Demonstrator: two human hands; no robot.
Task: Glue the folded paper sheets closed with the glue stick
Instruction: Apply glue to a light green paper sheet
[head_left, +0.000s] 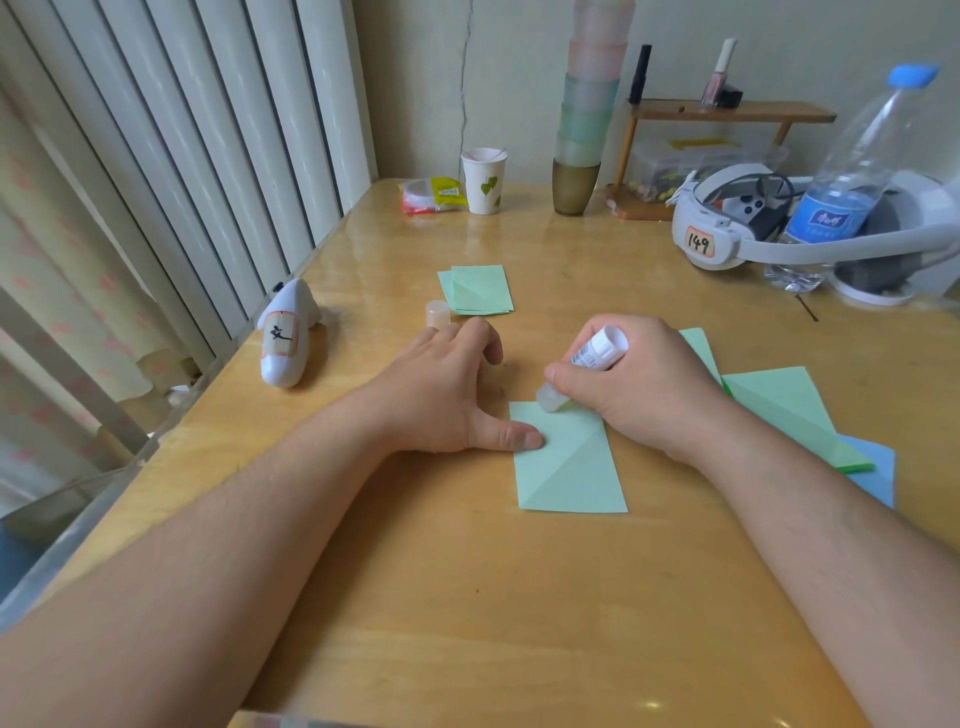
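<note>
wooden desk (467, 597) beside a radiator, head view. right hand (639, 384), fingers curled tight round the glue stick (582, 369), sets its tip on the far edge of the green folded sheet (569, 462). left hand (441, 395), fingers loosely spread, pins the sheet's left edge with its thumb alone. risk: a hard stroke may skid or crumple the lightly held paper, or smear glue onto the desk. finished stack (478, 288) and cap (437, 313) lie beyond.

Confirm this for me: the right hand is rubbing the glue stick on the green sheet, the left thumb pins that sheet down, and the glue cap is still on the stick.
One detail is wrong: the cap is off, standing on the table beyond the left hand. The head view shows the rest holds: the right hand presses the glue stick onto the green sheet, the left thumb pinning its edge.
</note>
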